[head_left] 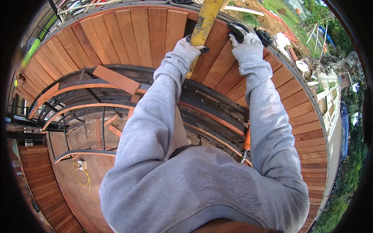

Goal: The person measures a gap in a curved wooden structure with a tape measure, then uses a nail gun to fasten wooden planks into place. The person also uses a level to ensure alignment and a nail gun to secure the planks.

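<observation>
My left hand (187,48), in a white glove with dark fingertips, is closed around a yellow straightedge (204,25) with graduated markings. The straightedge lies across the curved row of reddish-brown boards (140,37), beside a dark gap between two of them. Farther right, my right hand (245,37), gloved in white and black, rests over the boards near their outer edge. Its fingers look bent and apart, and I make out nothing held in them. Right beside that hand sits a dark rounded object (265,37) whose kind I cannot make out.
A loose short board (116,79) lies over the curved dark metal frames (89,101) of lower steps. An orange tool with a drill bit (246,143) is by my right arm. A yellow cord (86,182) runs to a white box at lower left. Another person's sleeve (33,46) shows far left.
</observation>
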`<state>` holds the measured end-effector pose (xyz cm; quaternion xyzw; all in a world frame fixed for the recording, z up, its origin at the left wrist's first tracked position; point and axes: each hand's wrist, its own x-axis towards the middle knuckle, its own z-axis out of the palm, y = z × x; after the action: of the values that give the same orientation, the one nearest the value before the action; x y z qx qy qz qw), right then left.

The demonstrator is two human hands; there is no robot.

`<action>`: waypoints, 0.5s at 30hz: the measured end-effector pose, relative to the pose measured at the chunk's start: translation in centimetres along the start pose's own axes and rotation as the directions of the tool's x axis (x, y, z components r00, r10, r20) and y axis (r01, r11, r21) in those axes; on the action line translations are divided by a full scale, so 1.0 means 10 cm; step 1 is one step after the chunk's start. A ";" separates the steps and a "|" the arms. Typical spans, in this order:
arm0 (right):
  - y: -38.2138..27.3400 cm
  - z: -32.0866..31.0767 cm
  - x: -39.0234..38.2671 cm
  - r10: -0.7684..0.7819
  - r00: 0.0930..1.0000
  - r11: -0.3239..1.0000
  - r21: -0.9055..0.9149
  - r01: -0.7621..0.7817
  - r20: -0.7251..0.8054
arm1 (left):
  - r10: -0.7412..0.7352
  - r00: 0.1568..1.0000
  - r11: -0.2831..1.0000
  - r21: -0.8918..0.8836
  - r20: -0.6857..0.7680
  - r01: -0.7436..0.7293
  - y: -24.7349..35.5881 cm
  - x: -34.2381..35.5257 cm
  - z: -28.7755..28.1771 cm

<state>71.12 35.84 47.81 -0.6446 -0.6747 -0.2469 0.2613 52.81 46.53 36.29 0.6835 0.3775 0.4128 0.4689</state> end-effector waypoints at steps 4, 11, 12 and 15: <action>-0.06 -0.05 0.00 0.015 1.000 1.000 0.024 -0.015 -0.021 | -0.004 1.000 1.000 -0.024 -0.006 0.003 0.00 -0.01 -0.01; -0.02 -0.02 -0.01 -0.026 0.998 0.999 0.040 0.028 -0.052 | -0.028 1.000 0.997 -0.069 0.007 0.028 0.07 -0.05 -0.03; -0.02 -0.03 0.00 -0.035 0.998 0.998 0.048 0.037 -0.051 | -0.025 1.000 0.996 -0.085 0.006 0.025 0.04 -0.05 -0.02; -0.04 -0.03 0.00 -0.010 1.000 0.998 0.059 0.011 -0.026 | -0.006 1.000 0.999 -0.052 0.010 0.007 -0.08 0.00 -0.02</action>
<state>70.77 35.62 48.04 -0.6297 -0.6817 -0.2365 0.2878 52.52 46.81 35.62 0.6719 0.3665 0.4175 0.4898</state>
